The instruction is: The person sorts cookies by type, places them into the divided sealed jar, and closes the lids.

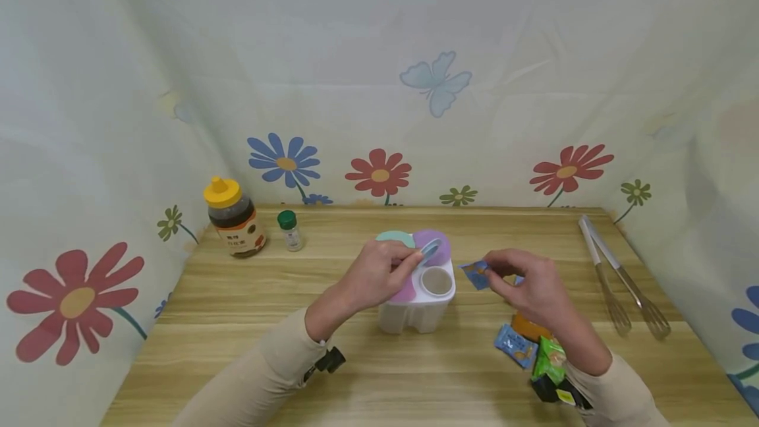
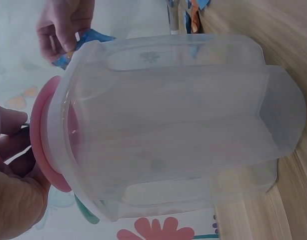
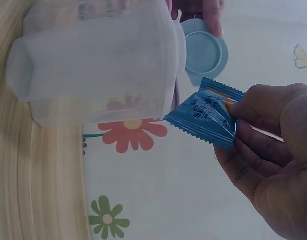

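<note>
A translucent white container (image 1: 415, 317) with several round compartments stands on the table. Green (image 1: 395, 236), purple (image 1: 437, 242) and pink (image 1: 406, 292) lids cover compartments; the front right opening (image 1: 437, 281) is uncovered. Above the container, my left hand (image 1: 378, 274) pinches a light blue lid (image 3: 203, 52), tilted up beside the opening. My right hand (image 1: 532, 287) pinches a small blue snack packet (image 3: 207, 116) between thumb and fingers, just right of the container. The packet appears sealed, with zigzag ends. Left fingers are partly hidden in the left wrist view by the pink lid.
Below my right hand lie a blue packet (image 1: 516, 346), an orange packet (image 1: 530, 327) and a green packet (image 1: 549, 360). Long metal tongs (image 1: 599, 262) rest at the right. A yellow-capped bottle (image 1: 237, 229) and a green-capped shaker jar (image 1: 291, 234) stand at the back left.
</note>
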A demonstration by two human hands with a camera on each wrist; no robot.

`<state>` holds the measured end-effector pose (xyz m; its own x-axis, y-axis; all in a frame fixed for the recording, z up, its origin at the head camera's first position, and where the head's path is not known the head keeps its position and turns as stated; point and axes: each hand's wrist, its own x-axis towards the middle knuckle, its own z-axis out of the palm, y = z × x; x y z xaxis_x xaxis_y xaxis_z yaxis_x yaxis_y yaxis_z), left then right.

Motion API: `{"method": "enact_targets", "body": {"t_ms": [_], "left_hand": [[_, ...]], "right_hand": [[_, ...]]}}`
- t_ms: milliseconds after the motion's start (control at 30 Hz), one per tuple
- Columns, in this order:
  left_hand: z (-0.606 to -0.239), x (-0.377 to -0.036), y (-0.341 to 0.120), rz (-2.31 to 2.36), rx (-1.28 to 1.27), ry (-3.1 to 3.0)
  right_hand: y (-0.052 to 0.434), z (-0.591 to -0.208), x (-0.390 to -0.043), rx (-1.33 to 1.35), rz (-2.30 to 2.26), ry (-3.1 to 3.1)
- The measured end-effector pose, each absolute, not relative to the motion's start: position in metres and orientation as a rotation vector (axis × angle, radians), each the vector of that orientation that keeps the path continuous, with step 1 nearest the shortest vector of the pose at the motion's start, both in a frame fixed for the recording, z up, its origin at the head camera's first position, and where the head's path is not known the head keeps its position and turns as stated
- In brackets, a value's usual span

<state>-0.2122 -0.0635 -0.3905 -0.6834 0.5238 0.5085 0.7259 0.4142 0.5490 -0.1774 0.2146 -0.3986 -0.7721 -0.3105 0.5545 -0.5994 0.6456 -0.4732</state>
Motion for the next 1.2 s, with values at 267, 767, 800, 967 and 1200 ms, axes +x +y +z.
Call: {"method": "enact_targets", "body": {"t_ms": [267,767,800,967,1200], "left_hand": [[-0.39,-0.211,-0.063,-1.132,-1.086,-2.415],[-0.389,-0.21,-0.063,-1.143,-1.083,-2.443],[-0.389,-0.21,-0.063,-1.142,-1.088,-2.444],[-0.388,-0.211,-0.062,-1.15,-1.104,-2.444],[-0.389,-0.211,-0.064,-1.164,-1.089,-2.449]], "right_hand": [[0.211,-0.39,-0.172,0.75,0.982,-2.427],[0.201,-0.38,-0.169,0.784,1.021,-2.381],[0.201,-0.38,-0.169,0.791,1.026,-2.374],[0.198,-0.378,-0.169,0.811,1.037,-2.356],[0.193,-0.376,-0.172,0.86,1.067,-2.318]]}}
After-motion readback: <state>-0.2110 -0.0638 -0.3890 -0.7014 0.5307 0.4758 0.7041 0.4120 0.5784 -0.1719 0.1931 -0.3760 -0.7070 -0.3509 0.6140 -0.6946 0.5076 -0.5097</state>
